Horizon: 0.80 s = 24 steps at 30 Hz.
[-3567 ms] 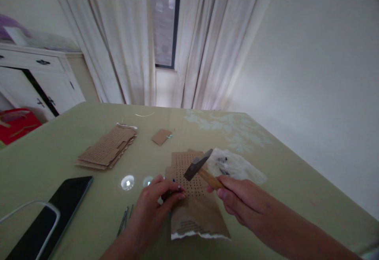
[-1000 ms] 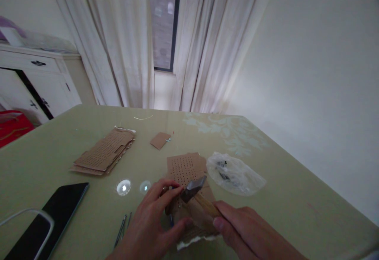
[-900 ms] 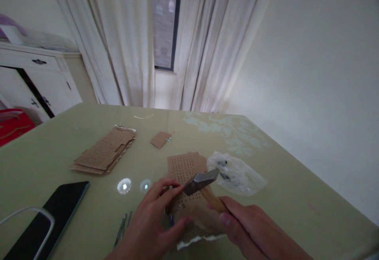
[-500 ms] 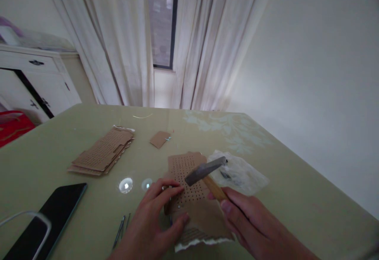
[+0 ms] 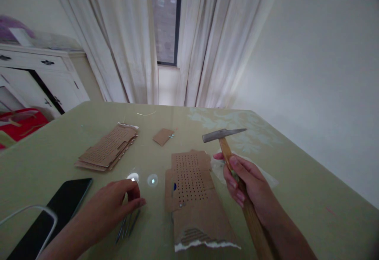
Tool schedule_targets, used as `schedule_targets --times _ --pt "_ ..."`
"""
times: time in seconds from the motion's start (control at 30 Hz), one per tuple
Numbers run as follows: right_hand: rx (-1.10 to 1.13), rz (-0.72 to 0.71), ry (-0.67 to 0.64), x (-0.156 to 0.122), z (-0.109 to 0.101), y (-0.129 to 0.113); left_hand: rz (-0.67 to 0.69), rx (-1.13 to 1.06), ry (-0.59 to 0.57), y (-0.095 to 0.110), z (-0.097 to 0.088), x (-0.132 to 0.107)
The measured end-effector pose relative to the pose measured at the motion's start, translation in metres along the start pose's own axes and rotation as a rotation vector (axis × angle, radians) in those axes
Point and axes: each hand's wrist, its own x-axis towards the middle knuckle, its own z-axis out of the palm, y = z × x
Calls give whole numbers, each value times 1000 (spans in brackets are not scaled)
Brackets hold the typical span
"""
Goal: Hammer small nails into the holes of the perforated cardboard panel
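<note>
My right hand [image 5: 245, 177] is wrapped around the wooden handle of a hammer [image 5: 226, 149], raised at the right with its narrow metal head up. At the left my left hand [image 5: 118, 201] hovers with fingers curled and a gap between thumb and forefinger. Just below those fingertips several thin metal rods [image 5: 127, 225] lie side by side on the table. Between the hands rests a brown cardboard piece [image 5: 204, 216] with rows of punched holes and a torn near edge. A small blue spot shows at its left side.
A stack of perforated cardboard [image 5: 106, 147] lies at the back left, with a small brown square [image 5: 162, 137] to its right. A black tablet-like device [image 5: 62, 204] with a white cable [image 5: 49, 209] is at the near left. Behind the right hand lies a clear plastic bag [image 5: 266, 177].
My left hand has left the cardboard and moved left over the rods, where one more rod now lies. The hammer has been lifted away to the right, uncovering the holes.
</note>
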Motion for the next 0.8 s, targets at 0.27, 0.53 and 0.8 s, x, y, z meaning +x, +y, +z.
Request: schedule_targets --times 0.27,0.53,0.8 --pt "168 2 0 7 -17 31 -169 196 -192 -5 19 -12" --pt "191 62 -29 2 -13 41 -150 242 -186 12 16 -7" --pt "182 84 -33 5 -6 37 -27 91 24 14 16 -4"
